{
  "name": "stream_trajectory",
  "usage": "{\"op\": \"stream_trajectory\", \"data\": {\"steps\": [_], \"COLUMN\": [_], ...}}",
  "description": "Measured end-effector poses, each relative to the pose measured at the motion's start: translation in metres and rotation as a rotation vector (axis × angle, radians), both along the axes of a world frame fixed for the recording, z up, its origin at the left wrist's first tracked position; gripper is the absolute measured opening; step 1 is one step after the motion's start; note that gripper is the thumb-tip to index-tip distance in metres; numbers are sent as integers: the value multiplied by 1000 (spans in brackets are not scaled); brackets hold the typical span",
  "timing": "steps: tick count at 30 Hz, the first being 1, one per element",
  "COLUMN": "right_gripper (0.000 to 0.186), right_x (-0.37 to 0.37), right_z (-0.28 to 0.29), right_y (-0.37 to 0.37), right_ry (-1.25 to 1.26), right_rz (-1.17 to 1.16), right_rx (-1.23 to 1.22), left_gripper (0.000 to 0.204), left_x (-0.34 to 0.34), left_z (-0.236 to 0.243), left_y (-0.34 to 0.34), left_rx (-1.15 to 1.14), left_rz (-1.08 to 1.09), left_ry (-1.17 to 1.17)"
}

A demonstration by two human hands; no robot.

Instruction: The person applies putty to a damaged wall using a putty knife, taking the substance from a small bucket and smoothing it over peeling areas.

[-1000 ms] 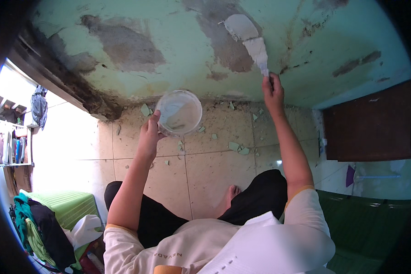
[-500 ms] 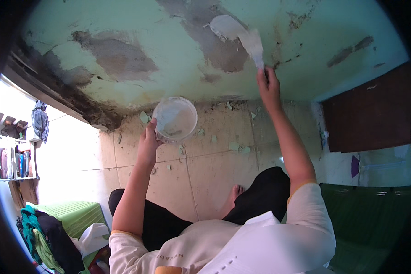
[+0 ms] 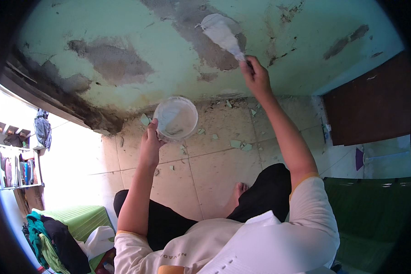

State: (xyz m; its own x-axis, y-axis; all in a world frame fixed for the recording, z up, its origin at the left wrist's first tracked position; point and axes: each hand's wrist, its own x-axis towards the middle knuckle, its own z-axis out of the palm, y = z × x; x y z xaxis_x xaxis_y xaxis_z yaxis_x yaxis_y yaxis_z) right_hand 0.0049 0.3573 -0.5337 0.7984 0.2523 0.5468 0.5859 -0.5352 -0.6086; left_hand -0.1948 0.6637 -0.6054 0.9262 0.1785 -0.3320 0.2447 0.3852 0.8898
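Note:
My right hand (image 3: 256, 75) is closed round the handle of a putty knife (image 3: 235, 49), whose blade is coated in white. The blade lies over a patch of white filler (image 3: 217, 28) on the green wall (image 3: 178, 68), at a grey spot where the paint has come off. I cannot tell where filler ends and blade begins. With my left hand (image 3: 150, 141) I grip the rim of a round, whitish see-through tub (image 3: 176, 118), thumb on its edge. White paste is smeared inside the tub, which I hold above the floor below the wall.
Green paint flakes (image 3: 236, 144) litter the tiled floor (image 3: 205, 178) along the wall's foot. A brown panel (image 3: 370, 100) stands at the right, above a dark green surface (image 3: 370, 219). At left are a bookshelf (image 3: 20, 169), a light green plastic piece (image 3: 77, 219) and piled clothes (image 3: 55, 242).
My right hand has moved left with the putty knife across the grey patch, bringing the blade over the filler. The tub in my left hand stays nearly in place.

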Motion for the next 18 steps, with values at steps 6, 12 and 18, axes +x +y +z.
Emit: {"op": "stream_trajectory", "data": {"steps": [6, 12, 18], "right_gripper": [30, 29, 28], "right_x": [11, 4, 19], "right_z": [-61, -44, -37], "right_y": [-58, -39, -23], "right_ry": [46, 46, 65], "right_rz": [-185, -53, -81], "right_rx": [-89, 107, 27], "left_gripper": [69, 66, 65], "left_x": [0, 2, 6], "left_z": [0, 1, 2], "left_y": [-1, 0, -6], "left_rx": [-25, -1, -13], "left_rz": [-22, 21, 7], "left_ry": [-3, 14, 2]}}
